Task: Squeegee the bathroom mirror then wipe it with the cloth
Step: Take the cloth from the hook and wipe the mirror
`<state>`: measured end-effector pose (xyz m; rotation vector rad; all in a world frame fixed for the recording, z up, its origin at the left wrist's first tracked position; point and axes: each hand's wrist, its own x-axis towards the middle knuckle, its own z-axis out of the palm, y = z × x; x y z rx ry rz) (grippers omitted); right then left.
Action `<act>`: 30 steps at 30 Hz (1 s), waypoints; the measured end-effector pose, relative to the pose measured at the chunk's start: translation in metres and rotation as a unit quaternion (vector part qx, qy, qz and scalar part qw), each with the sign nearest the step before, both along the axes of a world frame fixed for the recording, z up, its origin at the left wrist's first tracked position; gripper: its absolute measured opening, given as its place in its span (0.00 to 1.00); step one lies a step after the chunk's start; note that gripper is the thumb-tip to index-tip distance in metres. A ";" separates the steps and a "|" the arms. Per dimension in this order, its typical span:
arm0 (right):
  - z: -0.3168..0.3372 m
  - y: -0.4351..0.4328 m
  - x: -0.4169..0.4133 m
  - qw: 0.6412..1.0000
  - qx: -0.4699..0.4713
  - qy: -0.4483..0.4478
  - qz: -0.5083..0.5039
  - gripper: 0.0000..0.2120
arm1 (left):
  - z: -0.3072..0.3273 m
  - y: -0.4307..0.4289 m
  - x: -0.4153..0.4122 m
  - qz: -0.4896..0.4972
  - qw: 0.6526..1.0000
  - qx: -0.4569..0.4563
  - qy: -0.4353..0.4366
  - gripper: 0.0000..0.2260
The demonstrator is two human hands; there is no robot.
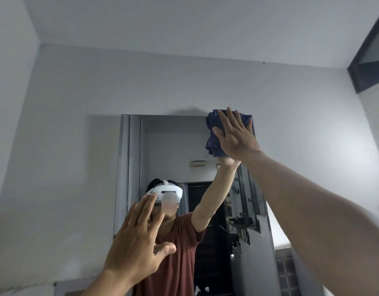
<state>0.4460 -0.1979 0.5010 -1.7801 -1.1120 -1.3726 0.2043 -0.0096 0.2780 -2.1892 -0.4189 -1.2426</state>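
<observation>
A tall bathroom mirror (173,146) hangs on the pale wall ahead. My right hand (235,133) is raised with the arm stretched up, its flat palm pressing a crumpled dark blue cloth (212,135) against the mirror's top right corner. My left hand (139,238) is held up lower down in front of the mirror's left part, fingers spread, holding nothing; whether it touches the glass I cannot tell. No squeegee is in view. The mirror shows a person in a red shirt with a white headset.
The pale wall (66,146) surrounds the mirror, under a white ceiling (184,24). A dark window frame (368,60) juts in at the upper right. The mirror reflects a dark doorway and shelves behind me.
</observation>
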 end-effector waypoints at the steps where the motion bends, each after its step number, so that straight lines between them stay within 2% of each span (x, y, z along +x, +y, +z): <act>1: 0.000 -0.003 0.005 1.000 0.010 0.011 0.000 0.29 | 0.000 0.000 0.000 -0.002 1.000 0.000 -0.002 0.45; 10: -0.045 -0.008 0.023 0.995 0.072 0.067 -0.004 0.30 | 0.001 -0.003 -0.001 -0.019 1.000 -0.017 -0.004 0.48; 14: -0.077 -0.006 0.018 0.992 0.095 0.084 0.006 0.31 | 0.001 -0.006 -0.002 -0.008 1.000 -0.010 -0.003 0.45; 23: -0.100 0.015 -0.007 0.991 0.111 0.079 -0.019 0.30 | -0.021 -0.012 -0.001 0.021 0.998 -0.018 -0.052 0.37; 30: -0.092 0.047 -0.055 0.997 0.072 0.040 -0.008 0.30 | -0.019 -0.015 0.000 0.005 0.998 -0.044 -0.049 0.37</act>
